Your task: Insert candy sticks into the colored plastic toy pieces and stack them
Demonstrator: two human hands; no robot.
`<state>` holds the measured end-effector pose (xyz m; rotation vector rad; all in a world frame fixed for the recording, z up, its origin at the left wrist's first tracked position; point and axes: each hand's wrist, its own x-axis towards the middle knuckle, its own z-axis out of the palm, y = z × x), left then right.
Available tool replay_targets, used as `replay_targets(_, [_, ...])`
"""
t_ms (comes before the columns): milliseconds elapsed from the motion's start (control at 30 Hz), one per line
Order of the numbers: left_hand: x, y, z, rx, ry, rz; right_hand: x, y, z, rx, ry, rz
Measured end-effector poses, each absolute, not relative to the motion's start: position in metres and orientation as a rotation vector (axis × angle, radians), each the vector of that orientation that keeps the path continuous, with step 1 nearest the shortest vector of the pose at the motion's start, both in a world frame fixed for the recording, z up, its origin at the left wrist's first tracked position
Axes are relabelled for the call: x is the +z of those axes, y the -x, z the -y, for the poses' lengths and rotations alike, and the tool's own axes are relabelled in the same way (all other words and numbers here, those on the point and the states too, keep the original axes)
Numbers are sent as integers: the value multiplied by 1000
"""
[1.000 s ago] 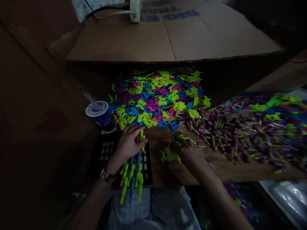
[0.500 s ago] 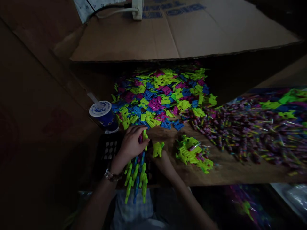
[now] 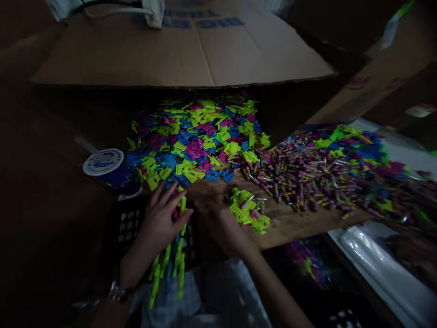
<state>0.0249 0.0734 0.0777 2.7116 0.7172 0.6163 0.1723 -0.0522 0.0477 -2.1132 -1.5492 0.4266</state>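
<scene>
Dim workspace; wooden desk (image 3: 283, 223) with an overturned-looking cardboard box (image 3: 191, 54) behind it, open side toward the worker. Left hand (image 3: 159, 223) lies over the black tray (image 3: 112, 223): fingers spread, thumb apart, toy pieces (image 3: 181, 278) between them. Whether that grip is firm or only steadying, cannot tell. Right hand (image 3: 225, 223) is blurred just beside the tray — cannot tell if its grip holds anything.

Progress, as judged: partway. Several yellow-green and blue pieces are lined up at the tray, some reaching past its near edge. Loose stock is ample: a small yellow-green pile (image 3: 247, 210) near the right hand, and a large mixed heap (image 3: 201, 141).

Containers: box holds the yellow-green, blue and magenta heap, partly spilled forward onto the desk. Tray shows rows of pale openings; further contents hidden. Lidded blue cup (image 3: 119, 180) stands behind the tray; contents unseen. Wrapped sticks (image 3: 300, 175) lie uncontained, to the right.
</scene>
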Motion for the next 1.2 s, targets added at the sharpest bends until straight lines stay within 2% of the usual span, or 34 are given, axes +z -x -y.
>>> replay_targets(100, [75,-30,-78,715,-2673,-716,55,-220,89,-88,2539,1572])
replay_targets(200, [76,-38,-87,724,-2663,-745,57,-252,115,-179,2609,1775])
replay_targets(300, [78,-42,-93,655,-2680,-784,52,-259,123,-132,2431,1842])
replay_targets(367, [79,-42,-94,635,-2685,-773,45,-248,118,-59,2268,1653])
replay_targets(533, [79,-39,-91,620,-2685,-701,15,-184,74,570,1721,1004])
replay_targets(633, [79,-39,-91,592,-2693,-709,0,-153,43,763,1593,945])
replay_targets(800, [79,-40,-91,574,-2700,-727,-5,-147,30,778,1622,1061])
replay_targets(1200, [81,-38,-87,575,-2746,-779,19,-134,33,669,1778,1415])
